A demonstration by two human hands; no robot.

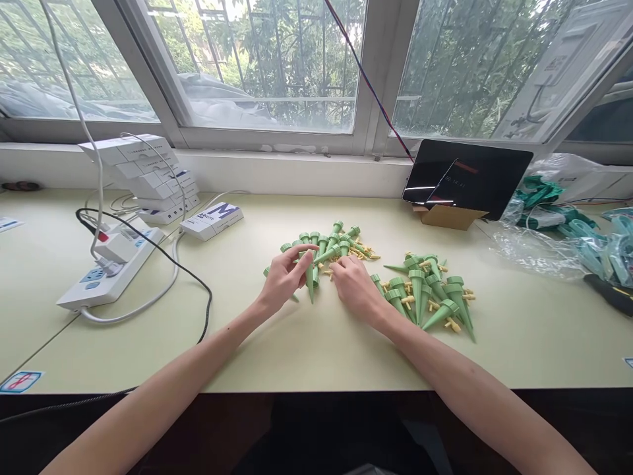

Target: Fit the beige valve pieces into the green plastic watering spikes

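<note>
The left hand [283, 277] pinches a green tapered plastic spike [311, 285]; small yellow plastic fittings [366, 252] lie just beyond the right hand [353, 284], whose fingers' hold I cannot tell.

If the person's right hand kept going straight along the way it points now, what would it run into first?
Probably the nearest green spikes in the pile just ahead of the right hand, though depth is unclear and a small yellow piece might come first.
</note>
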